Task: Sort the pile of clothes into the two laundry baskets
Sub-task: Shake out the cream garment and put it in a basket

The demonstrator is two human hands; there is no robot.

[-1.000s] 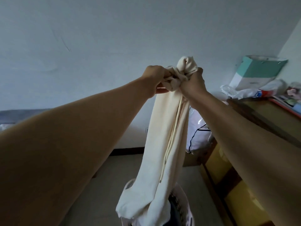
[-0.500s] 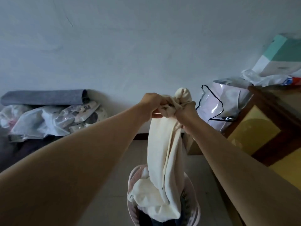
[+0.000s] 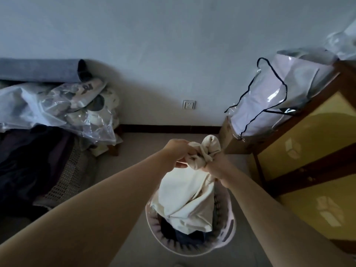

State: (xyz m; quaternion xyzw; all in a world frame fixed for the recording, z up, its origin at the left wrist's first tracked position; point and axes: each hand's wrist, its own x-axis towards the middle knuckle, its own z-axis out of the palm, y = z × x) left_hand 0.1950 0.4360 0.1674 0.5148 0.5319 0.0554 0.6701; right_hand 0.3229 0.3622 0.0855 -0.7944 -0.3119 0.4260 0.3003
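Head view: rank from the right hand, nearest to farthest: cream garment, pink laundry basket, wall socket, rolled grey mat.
1. cream garment: bunched in the grip of the right hand, with the left hand alongside.
2. pink laundry basket: directly below, on the floor.
3. wall socket: on the wall ahead, slightly left.
4. rolled grey mat: far left, against the wall.

You have one view only, from the camera on your head, so no second view shares any part of the scene. It looks forward and steeply down along both outstretched forearms to your left hand (image 3: 178, 153) and right hand (image 3: 217, 164), which sit near the middle of the picture, close to the lens. Beyond them it faces the wall (image 3: 173, 45) ahead, with the floor (image 3: 142, 147) below and the wide angle bending the room's edges.
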